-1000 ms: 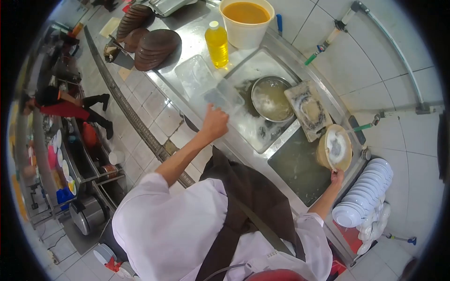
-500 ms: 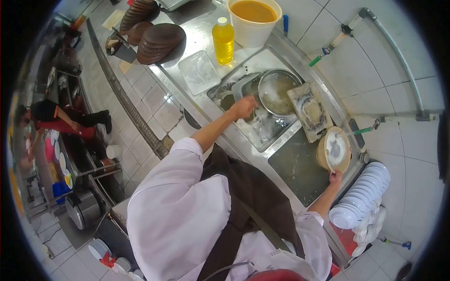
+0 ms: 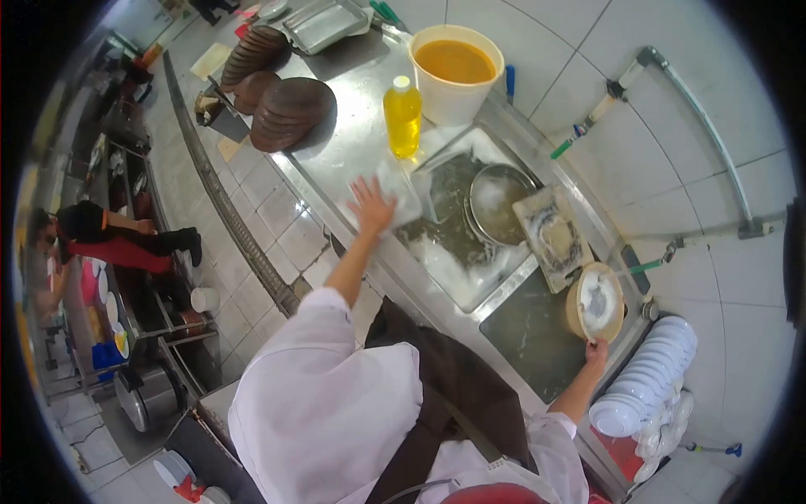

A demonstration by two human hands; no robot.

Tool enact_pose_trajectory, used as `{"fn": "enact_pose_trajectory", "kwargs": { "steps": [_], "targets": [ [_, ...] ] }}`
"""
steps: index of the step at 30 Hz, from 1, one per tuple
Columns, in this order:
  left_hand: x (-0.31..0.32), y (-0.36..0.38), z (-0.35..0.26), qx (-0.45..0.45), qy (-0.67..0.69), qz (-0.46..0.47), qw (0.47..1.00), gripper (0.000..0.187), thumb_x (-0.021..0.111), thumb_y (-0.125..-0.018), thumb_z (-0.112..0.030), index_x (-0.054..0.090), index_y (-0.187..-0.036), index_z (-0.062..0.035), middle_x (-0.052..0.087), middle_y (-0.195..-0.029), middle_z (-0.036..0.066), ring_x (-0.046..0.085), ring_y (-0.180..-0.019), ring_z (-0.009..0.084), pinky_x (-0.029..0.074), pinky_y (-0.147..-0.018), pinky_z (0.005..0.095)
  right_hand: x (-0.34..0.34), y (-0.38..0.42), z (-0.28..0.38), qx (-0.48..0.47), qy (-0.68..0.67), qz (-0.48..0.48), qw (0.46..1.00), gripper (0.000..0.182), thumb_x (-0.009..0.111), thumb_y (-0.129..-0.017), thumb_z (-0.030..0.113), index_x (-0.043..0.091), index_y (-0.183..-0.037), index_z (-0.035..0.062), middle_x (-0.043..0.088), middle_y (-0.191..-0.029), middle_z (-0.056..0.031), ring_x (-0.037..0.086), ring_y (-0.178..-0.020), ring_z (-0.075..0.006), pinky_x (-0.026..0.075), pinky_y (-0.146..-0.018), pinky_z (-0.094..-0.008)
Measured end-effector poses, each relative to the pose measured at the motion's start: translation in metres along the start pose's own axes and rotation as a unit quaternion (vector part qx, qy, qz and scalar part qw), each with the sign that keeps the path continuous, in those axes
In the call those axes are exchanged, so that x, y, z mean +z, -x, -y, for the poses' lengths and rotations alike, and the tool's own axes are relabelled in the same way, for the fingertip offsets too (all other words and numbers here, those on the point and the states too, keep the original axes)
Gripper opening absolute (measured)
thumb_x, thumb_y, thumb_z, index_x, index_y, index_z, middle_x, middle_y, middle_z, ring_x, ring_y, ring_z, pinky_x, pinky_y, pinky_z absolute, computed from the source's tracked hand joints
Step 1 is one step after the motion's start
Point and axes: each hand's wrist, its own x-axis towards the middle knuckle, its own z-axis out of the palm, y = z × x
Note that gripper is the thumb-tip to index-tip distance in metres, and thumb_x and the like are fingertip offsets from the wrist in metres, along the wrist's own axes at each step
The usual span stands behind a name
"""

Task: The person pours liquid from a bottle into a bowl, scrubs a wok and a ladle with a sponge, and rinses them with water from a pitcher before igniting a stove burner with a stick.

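My left hand (image 3: 372,207) is spread flat, fingers apart, over a blurred clear plastic container (image 3: 405,198) at the near edge of the left sink basin. Part of the container is hidden under the hand. In that basin a round metal pot (image 3: 497,206) sits in cloudy, sudsy water. At the right, my right hand (image 3: 596,351) is closed on the near rim of a tan bowl (image 3: 617,307) with white suds inside. The bowl tilts over the corner of the right sink basin (image 3: 529,340), which holds murky water. A stained rectangular board (image 3: 552,239) lies between pot and bowl.
A yellow liquid bottle (image 3: 403,122) and a white bucket of orange liquid (image 3: 457,71) stand behind the sink. Brown oval plates (image 3: 292,113) are stacked at the upper left. White bowls (image 3: 646,374) are stacked at right. A person (image 3: 109,231) is at far left.
My left hand has left the sink water, moved left and opened over the clear container, which has shifted toward the basin. My right hand still grips the bowl. The view has tilted slightly.
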Motion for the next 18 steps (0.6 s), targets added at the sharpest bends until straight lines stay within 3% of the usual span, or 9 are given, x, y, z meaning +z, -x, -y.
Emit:
{"fn": "enact_pose_trajectory", "kwargs": {
  "steps": [3,5,8,10,12,14,15,17,18],
  "targets": [
    [0.006,0.073,-0.033,0.016,0.012,0.017,1.000,0.082,0.052,-0.079,-0.049,0.015,-0.142,-0.0111,0.000,-0.147,0.020,-0.002,-0.135,0.0415,0.010,-0.097,0.0684,0.003,0.000,0.002,0.025,0.025,-0.020,0.999,0.034,0.051,-0.075,-0.001,0.048,-0.108,0.0028,0.056,-0.097,-0.0076,0.056,-0.077,-0.0204,0.048,-0.056,-0.0281],
    [0.001,0.111,-0.057,0.054,0.016,0.034,0.998,0.082,0.054,-0.079,-0.044,0.016,-0.141,-0.0071,0.001,-0.146,0.024,-0.001,-0.134,0.0429,0.010,-0.097,0.0693,0.002,-0.006,-0.001,0.012,0.012,-0.057,0.998,0.038,0.044,-0.077,-0.001,0.042,-0.115,-0.0041,0.055,-0.104,-0.0148,0.059,-0.075,-0.0267,0.048,-0.044,-0.0258],
    [0.007,0.129,-0.083,0.094,0.046,0.060,0.993,0.081,0.057,-0.078,-0.036,0.017,-0.140,-0.0023,0.002,-0.144,0.029,0.001,-0.134,0.0445,0.012,-0.097,0.0686,0.014,0.010,0.002,-0.005,0.003,-0.052,0.999,0.039,0.045,-0.075,-0.003,0.042,-0.115,-0.0044,0.055,-0.103,-0.0150,0.059,-0.078,-0.0276,0.049,-0.046,-0.0249],
    [0.033,0.137,-0.092,0.163,0.033,0.114,0.980,0.076,0.057,-0.076,-0.026,0.022,-0.137,0.0014,0.001,-0.143,0.030,0.003,-0.133,0.0458,0.015,-0.101,0.0620,0.020,0.013,0.009,0.009,0.008,-0.056,0.998,0.040,0.044,-0.075,-0.003,0.042,-0.115,-0.0045,0.055,-0.104,-0.0147,0.059,-0.079,-0.0281,0.051,-0.048,-0.0252],
    [0.087,0.147,-0.084,0.318,-0.021,0.185,0.930,0.073,0.056,-0.072,-0.017,0.025,-0.135,0.0051,0.003,-0.142,0.033,0.004,-0.132,0.0475,0.019,-0.106,0.0501,0.019,0.018,0.004,0.026,0.012,-0.064,0.998,0.040,0.043,-0.076,-0.003,0.042,-0.116,-0.0046,0.055,-0.104,-0.0145,0.060,-0.080,-0.0286,0.052,-0.049,-0.0254],
    [0.052,0.146,-0.096,0.357,0.021,0.241,0.902,0.059,0.056,-0.070,-0.012,0.043,-0.125,0.0036,0.026,-0.136,0.033,0.023,-0.129,0.0434,0.029,-0.103,0.0436,0.010,0.007,0.002,0.041,-0.018,-0.040,0.998,0.042,0.043,-0.076,-0.002,0.042,-0.118,-0.0042,0.055,-0.105,-0.0137,0.060,-0.082,-0.0277,0.054,-0.056,-0.0268],
    [0.049,0.126,-0.094,0.355,0.021,0.237,0.904,0.059,0.056,-0.070,-0.012,0.043,-0.125,0.0036,0.026,-0.136,0.033,0.023,-0.129,0.0434,0.029,-0.103,0.0436,0.017,0.014,0.004,0.028,-0.011,-0.055,0.998,0.043,0.043,-0.075,-0.002,0.042,-0.118,-0.0037,0.055,-0.107,-0.0136,0.059,-0.085,-0.0270,0.054,-0.060,-0.0275],
    [0.039,0.062,-0.079,0.317,0.244,0.469,0.787,0.039,0.060,-0.069,-0.013,0.060,-0.106,-0.0030,0.056,-0.113,0.023,0.049,-0.112,0.0337,0.040,-0.093,0.0413,0.030,0.029,0.011,0.011,0.010,-0.080,0.997,0.044,0.043,-0.074,-0.002,0.043,-0.118,-0.0029,0.055,-0.109,-0.0135,0.059,-0.090,-0.0253,0.054,-0.066,-0.0288],
    [0.037,0.020,-0.053,0.346,0.291,0.481,0.751,0.029,0.062,-0.068,-0.014,0.064,-0.096,-0.0056,0.062,-0.100,0.016,0.056,-0.097,0.0288,0.046,-0.083,0.0402,0.029,0.031,0.009,0.009,0.024,-0.094,0.995,0.045,0.044,-0.073,-0.002,0.044,-0.117,-0.0026,0.054,-0.111,-0.0136,0.059,-0.093,-0.0244,0.054,-0.069,-0.0294]
  ]
}}
